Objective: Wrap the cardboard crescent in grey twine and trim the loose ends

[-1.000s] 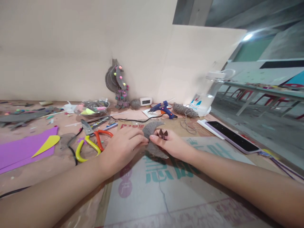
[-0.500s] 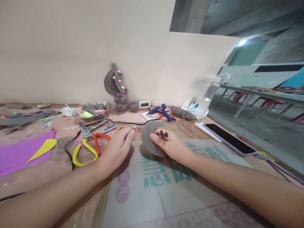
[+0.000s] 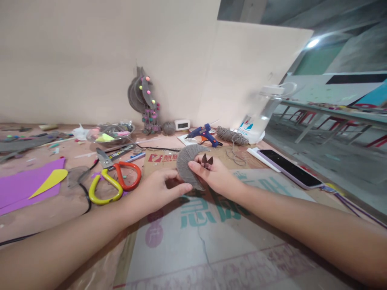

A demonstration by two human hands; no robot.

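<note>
A grey crescent wound with yarn [image 3: 186,163] is held up over the printed board [image 3: 169,257]. My right hand [image 3: 213,173] pinches its inner side between thumb and fingers; a brown pointed ornament [image 3: 207,162] sits on a finger of that hand. At the crescent's lower left edge is my left hand [image 3: 160,189], thumb stretched out across the front and apart from the curled fingers, whose tips are partly hidden by the crescent. A strand of grey yarn [image 3: 203,245] lies on the board below.
Scissors with red and yellow handles [image 3: 105,187] lie left, near purple sheets [image 3: 36,181]. Behind stand a blue glue gun [image 3: 204,134], a yarn bundle [image 3: 231,136], a clear bottle [image 3: 260,114] and a hanging yarn ornament [image 3: 137,94]. A phone [image 3: 290,167] lies right.
My left hand has moved right to the crescent, and its thumb has spread away from the fingers. My right hand still holds the crescent. The view has tilted slightly down.
</note>
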